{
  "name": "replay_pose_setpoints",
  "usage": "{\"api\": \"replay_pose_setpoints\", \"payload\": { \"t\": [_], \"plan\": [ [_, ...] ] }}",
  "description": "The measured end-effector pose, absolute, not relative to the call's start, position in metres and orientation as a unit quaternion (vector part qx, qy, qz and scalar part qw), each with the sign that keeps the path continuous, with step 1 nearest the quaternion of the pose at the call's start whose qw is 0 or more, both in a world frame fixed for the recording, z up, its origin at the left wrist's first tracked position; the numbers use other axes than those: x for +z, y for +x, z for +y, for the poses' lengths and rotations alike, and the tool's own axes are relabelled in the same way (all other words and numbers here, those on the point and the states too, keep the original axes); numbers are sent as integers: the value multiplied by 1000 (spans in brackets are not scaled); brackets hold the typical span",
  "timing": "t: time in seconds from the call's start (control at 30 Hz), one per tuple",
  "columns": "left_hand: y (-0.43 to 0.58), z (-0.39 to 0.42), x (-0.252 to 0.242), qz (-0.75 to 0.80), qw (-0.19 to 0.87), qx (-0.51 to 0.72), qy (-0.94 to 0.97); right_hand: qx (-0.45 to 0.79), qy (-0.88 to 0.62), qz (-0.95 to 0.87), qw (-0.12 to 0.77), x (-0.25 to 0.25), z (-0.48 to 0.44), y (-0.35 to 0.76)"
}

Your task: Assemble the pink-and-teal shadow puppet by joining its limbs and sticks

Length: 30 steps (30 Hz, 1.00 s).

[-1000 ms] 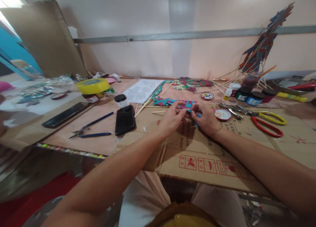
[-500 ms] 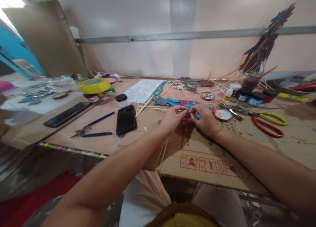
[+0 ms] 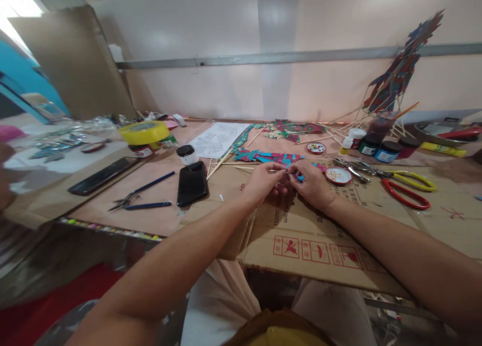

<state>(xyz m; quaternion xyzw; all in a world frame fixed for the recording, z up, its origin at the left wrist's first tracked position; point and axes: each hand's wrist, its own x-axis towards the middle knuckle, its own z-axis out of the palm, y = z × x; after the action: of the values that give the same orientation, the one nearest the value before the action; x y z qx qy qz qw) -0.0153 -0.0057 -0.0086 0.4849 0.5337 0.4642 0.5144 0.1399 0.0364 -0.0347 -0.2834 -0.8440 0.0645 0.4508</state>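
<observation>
Over the cardboard sheet, my left hand and my right hand meet with fingertips pinched close together. Whatever they pinch is too small to make out. Just beyond them lies a painted figure in red and blue, partly covered by my hands. To the right of my right hand sits a round lid holding tiny pale beads. Farther back, a smaller lid holds multicoloured bits.
Pliers and red-and-yellow-handled scissors lie at right, with paint jars behind. A phone, blue-handled nippers and yellow tape are at left. Painted figures on sticks stand back right. A person's arm shows far left.
My fingertips have shifted slightly against each other, and the fingers of my left hand spread a little below. The camera view moved slightly; the things on the table stay put.
</observation>
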Motion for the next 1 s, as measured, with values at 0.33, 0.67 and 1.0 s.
{"api": "replay_pose_setpoints", "payload": {
  "t": [0.33, 0.67, 1.0],
  "plan": [
    [-26, 0, -13, 543, 101, 424, 717, 95, -299, -840, 442, -34, 38, 142],
    [-31, 5, -11, 495, 151, 433, 738, 98, -293, -840, 447, -34, 37, 141],
    [-27, -4, -2, 559, 167, 495, 644, 93, -305, -827, 462, -32, 36, 141]
  ]
}}
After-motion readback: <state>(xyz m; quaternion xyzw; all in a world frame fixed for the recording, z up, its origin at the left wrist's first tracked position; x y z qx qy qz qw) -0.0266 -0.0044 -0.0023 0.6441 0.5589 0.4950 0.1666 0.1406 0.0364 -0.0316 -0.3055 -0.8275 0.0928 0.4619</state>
